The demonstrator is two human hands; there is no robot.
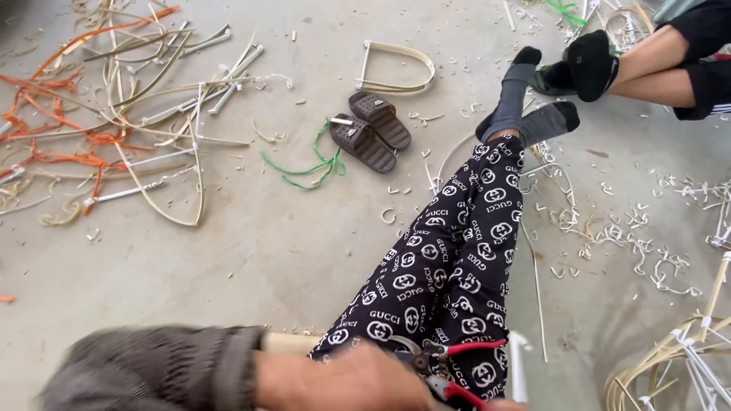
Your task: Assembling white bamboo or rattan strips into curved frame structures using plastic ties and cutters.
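Note:
My left hand [346,380] reaches in from the bottom edge in a grey sleeve, blurred, with its fingers curled beside the blades of red-handled pruning shears [451,367]. A pale cane stick [289,342] lies just beyond that forearm; what the hand grips is hidden. Only a sliver of my right hand [500,406] shows at the bottom edge, against the lower red handle of the shears. The shears rest over my lap, on black trousers with a white pattern [457,251]. A white rod [519,365] stands just right of the shears.
My legs stretch out on a concrete floor, ending in grey socks [518,106]. Brown slippers [371,129] and a green cord [316,164] lie ahead. Cane strips and orange bindings [114,114] pile up at left, a bent cane frame [674,358] at right. Another person's legs [647,65] are at top right.

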